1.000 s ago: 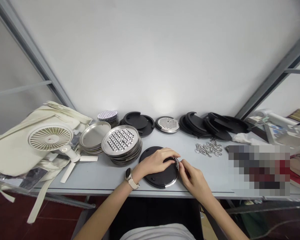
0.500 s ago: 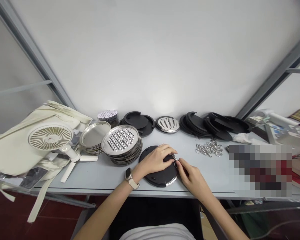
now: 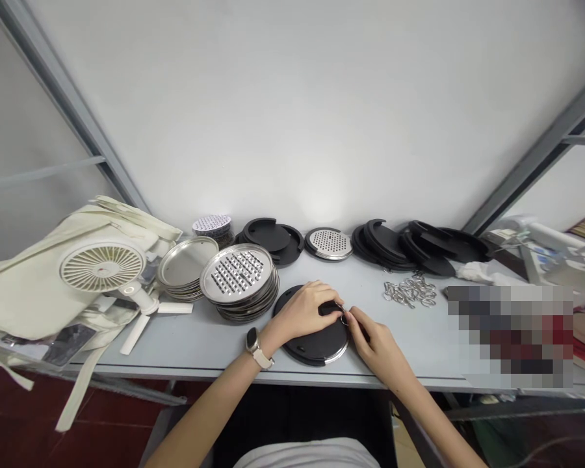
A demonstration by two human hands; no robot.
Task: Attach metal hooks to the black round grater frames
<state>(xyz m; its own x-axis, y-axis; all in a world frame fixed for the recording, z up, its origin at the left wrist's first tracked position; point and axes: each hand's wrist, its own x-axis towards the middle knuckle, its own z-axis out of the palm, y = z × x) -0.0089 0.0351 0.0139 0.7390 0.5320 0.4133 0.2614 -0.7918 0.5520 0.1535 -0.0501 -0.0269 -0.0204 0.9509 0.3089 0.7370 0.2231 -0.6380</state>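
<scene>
Between two hands [image 3: 305, 312] [image 3: 377, 344], one metal ring [image 3: 344, 319].

- No readable text, brand or number.
- Handheld fan [image 3: 102, 266]: small reddish mark on the hub, too small to read.
- Pixelated patch [image 3: 511, 338] on the right of the bench [image 3: 214, 348]: blocked out, nothing legible.
</scene>
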